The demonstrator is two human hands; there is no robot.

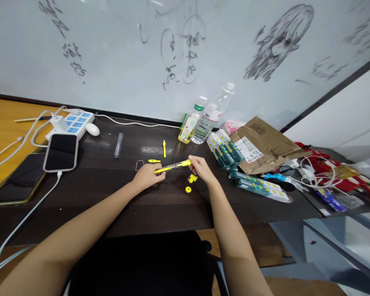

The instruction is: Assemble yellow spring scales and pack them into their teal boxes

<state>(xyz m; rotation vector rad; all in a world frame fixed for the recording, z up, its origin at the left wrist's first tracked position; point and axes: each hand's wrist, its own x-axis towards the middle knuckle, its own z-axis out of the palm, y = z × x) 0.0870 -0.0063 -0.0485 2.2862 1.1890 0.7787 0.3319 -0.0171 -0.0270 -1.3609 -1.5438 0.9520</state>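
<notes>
Both my hands hold a slim yellow tool with a clear middle section [174, 166], tilted up slightly to the right. My left hand [148, 176] is closed on its left end, and my right hand [202, 167] pinches the yellow right end. Behind my left hand lie a small yellow part [154, 161] and a bent wire loop [139, 165]. A thin yellow rod [164, 149] lies farther back, and a clear tube [118, 145] is to its left. Beside my right hand are a yellow clip-like piece [192, 178] and a yellow ring [188, 189].
Two bottles [189, 125] stand near the whiteboard. Patterned boxes [223, 149], a torn cardboard box [262, 144] and tangled cables [317, 170] are at right. At left are two phones [61, 152], a power strip [80, 123] and a white oval object [92, 129].
</notes>
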